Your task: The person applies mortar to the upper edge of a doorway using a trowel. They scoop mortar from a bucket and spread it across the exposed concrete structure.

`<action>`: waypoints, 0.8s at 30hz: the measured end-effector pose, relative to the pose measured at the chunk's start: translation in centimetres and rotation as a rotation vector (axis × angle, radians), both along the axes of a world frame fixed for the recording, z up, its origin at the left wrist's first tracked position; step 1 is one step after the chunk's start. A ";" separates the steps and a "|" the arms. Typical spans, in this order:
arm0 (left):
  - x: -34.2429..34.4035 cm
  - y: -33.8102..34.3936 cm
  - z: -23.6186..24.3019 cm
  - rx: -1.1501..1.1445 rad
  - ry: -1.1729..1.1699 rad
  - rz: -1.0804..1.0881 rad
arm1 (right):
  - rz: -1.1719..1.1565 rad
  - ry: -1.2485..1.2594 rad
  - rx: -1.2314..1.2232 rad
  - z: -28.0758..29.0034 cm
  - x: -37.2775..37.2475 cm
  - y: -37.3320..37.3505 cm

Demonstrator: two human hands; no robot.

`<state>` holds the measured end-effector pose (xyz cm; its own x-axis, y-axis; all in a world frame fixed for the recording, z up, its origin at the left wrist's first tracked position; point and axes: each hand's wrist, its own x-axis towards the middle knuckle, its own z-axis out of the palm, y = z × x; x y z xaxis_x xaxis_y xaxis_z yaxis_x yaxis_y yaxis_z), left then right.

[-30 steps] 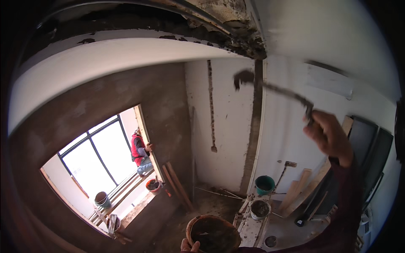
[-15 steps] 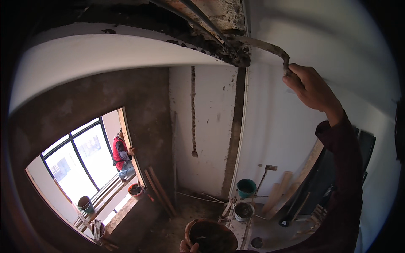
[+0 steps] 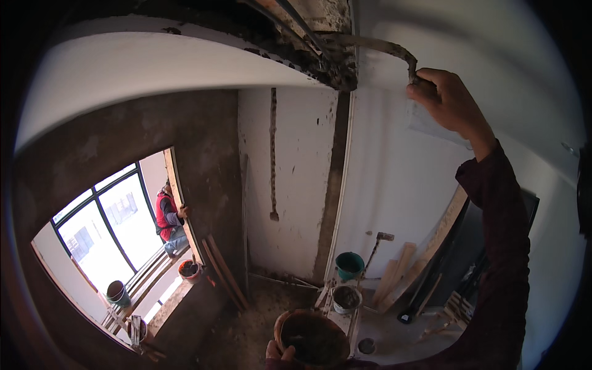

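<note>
My right hand [image 3: 445, 102] is raised at the upper right, its fingers closed round the handle of a trowel [image 3: 382, 44]. The mortar-smeared trowel reaches leftward to the rough end of the beam [image 3: 336, 73], where pipes [image 3: 296, 20] run into dark, lumpy mortar. Its far end merges with that mortar and is hard to make out. Low in the middle, my left hand [image 3: 280, 351] grips the rim of a round brown bowl [image 3: 277, 330]. Dark wet mortar [image 3: 314, 342] lies in the bowl. Most of the left hand is hidden below the rim.
Below stand a green bucket [image 3: 349, 265] and a pale bucket [image 3: 346, 298] on a plank. Boards [image 3: 398, 271] lean against the right wall. A person in a red vest [image 3: 165, 213] sits in the window opening, near an orange bucket [image 3: 189, 269] and a grey bucket [image 3: 118, 293].
The view has shifted a little, so the room sits slightly further left and higher. My right hand keeps the trowel at the beam end, and my left still holds the bowl.
</note>
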<state>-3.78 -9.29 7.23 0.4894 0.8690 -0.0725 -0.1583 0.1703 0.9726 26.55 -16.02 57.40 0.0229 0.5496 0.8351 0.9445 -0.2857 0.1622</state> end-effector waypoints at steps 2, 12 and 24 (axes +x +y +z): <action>0.2 0.5 -2.8 0.040 0.042 0.002 | 0.011 -0.012 0.008 0.1 0.6 -1.1; -1.4 0.2 1.2 -0.048 -0.042 0.010 | -0.056 -0.129 -0.024 -1.9 -2.2 -2.2; -1.4 0.6 -0.2 0.001 -0.057 -0.041 | 0.030 0.221 -0.019 1.3 -4.4 -1.1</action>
<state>-5.21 -8.73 7.05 0.5276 0.8484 -0.0425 -0.2068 0.1769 0.9623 22.18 -17.14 58.66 0.1881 0.5682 0.8011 0.9656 -0.2563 -0.0450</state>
